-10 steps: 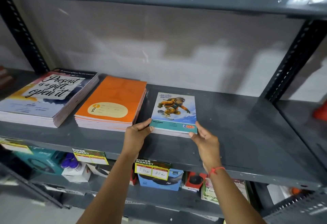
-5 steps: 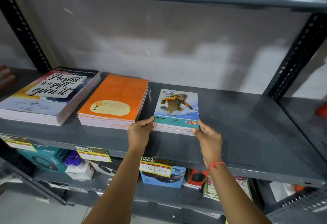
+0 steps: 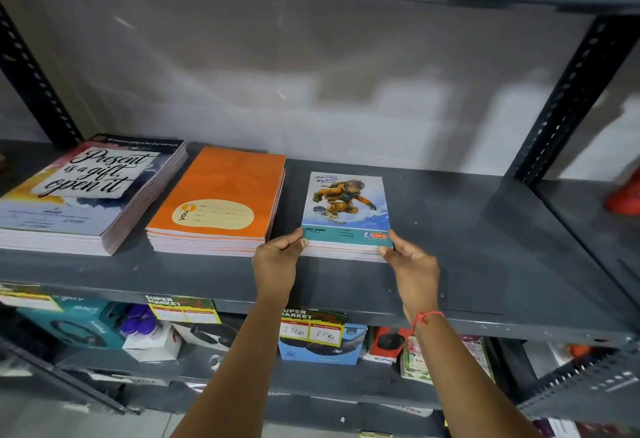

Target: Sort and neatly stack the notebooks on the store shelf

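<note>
1. Now I am seeing three stacks of notebooks lying flat on the grey metal shelf [image 3: 485,264], side by side along its left half.
2. My left hand [image 3: 277,264] is pinching the near left corner of the small stack of notebooks with a snowboarder on a blue cover [image 3: 346,210], thumb on top and fingers curled narrowly beneath the edge.
3. My right hand [image 3: 414,264], wearing a red thread bracelet [image 3: 426,317] at the wrist, is gripping the near right corner of the same stack in the same way.
4. That stack is sitting right of the stack of plain orange notebooks with a cream label [image 3: 221,200], just beside it, not touching.
5. Furthest left, the thick stack of large notebooks lettered "Present is a gift, open it" [image 3: 90,191] is resting near the orange stack, with a gap between them.
6. Below, yellow price tags [image 3: 313,328] are hanging from the shelf's near edge, in front of boxed goods on the lower shelf.
</note>
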A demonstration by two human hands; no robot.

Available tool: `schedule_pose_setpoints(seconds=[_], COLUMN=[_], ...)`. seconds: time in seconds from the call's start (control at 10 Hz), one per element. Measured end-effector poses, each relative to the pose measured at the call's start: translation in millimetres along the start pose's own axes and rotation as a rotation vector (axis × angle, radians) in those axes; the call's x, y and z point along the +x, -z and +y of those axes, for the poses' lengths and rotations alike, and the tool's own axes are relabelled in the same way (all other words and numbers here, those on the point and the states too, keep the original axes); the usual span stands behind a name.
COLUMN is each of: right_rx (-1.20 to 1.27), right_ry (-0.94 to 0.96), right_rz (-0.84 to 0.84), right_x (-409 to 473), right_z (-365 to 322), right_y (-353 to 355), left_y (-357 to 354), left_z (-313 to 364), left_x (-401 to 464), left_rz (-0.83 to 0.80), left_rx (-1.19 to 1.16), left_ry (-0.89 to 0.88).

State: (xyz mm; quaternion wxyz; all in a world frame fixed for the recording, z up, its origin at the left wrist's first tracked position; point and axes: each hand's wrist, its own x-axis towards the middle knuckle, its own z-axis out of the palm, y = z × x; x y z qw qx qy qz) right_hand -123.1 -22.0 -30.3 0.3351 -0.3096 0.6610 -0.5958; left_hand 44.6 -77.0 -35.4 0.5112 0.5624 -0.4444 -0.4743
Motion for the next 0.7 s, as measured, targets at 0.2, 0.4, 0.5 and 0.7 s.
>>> schedule_pose_setpoints(seconds=[0.2, 0.4, 0.5, 0.7], right_rx=[0.045, 0.153, 0.148, -0.456], right_ry=[0.028, -0.056, -0.092, 0.215], right_rz=[0.049, 0.087, 0.136, 0.309], right_x=[6.2, 0.3, -19.2, -79.8], right_z=[6.5, 4.0, 1.0, -20.2], right_y=[-1.2, 0.2, 2.9, 9.1], left_y=[0.5, 5.0, 12.7, 33.7], left_z=[-5.2, -0.5, 6.8, 24.1], left_x=[4.1, -3.7, -16.1, -43.1], left_rz=[0.002, -0.08, -0.1, -0.184], left_rx=[-0.001, 0.026, 0.186, 0.666], left_ry=[-0.04, -0.103, -0.151, -0.555])
